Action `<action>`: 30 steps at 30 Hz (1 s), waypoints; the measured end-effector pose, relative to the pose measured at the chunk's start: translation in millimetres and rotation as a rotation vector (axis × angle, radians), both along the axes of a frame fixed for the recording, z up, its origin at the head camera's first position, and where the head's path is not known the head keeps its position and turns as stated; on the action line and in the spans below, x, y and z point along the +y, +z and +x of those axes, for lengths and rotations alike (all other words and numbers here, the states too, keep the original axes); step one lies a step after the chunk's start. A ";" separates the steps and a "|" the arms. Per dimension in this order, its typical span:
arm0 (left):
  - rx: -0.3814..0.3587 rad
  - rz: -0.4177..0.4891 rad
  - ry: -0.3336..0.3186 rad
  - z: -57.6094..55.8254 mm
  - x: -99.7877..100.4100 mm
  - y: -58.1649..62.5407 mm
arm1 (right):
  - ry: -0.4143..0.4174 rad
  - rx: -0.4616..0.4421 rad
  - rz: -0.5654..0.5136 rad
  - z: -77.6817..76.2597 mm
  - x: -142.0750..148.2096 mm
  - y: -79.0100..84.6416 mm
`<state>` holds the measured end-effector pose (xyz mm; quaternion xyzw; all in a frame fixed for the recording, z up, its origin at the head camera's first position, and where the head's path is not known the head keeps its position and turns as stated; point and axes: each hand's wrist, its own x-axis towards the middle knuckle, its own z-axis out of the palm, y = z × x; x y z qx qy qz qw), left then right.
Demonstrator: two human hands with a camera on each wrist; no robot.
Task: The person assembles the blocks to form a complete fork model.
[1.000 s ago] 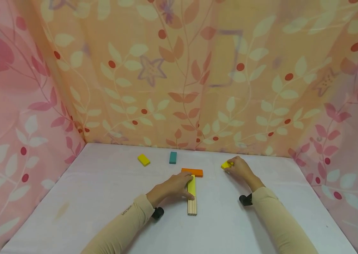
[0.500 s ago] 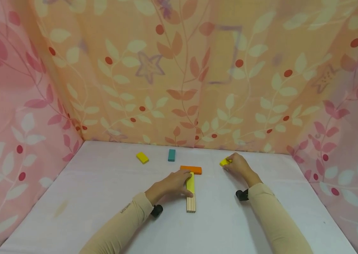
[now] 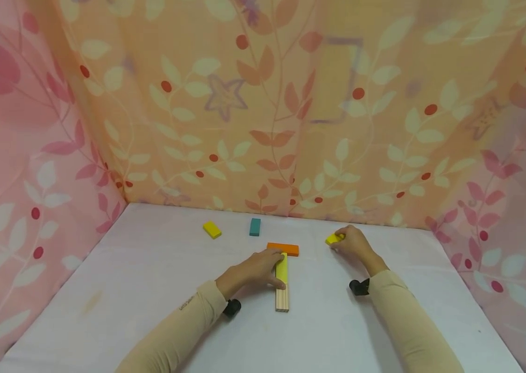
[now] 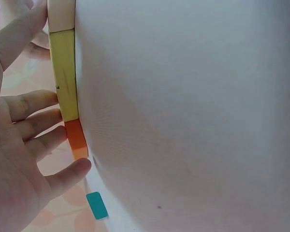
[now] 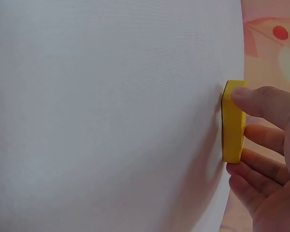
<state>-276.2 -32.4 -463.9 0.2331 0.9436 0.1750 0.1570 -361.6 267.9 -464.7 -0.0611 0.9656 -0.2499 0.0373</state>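
My left hand rests with fingers spread along a lime-yellow block. Its thumb lies near the seam where a plain wood block joins the yellow one end to end. Across their far end lies an orange block, with my fingertips right at it. Over on the right, my right hand holds a bright yellow block by its ends, thumb on one end and fingertips at the other. That block lies flat on the white tabletop.
Behind the row, a teal block and another yellow block lie apart near the back edge. A white cloth covers the table. Floral curtains stand close behind and on both sides.
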 end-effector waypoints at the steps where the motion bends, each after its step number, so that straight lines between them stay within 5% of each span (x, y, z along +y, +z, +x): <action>1: 0.001 -0.002 -0.003 -0.3 0.2 0.7 | 0.004 0.013 -0.003 0.0 0.0 0.0; 30: 0.002 -0.004 0.001 -6.0 1.7 -7.1 | 0.165 0.140 -0.068 -12.2 -47.2 18.5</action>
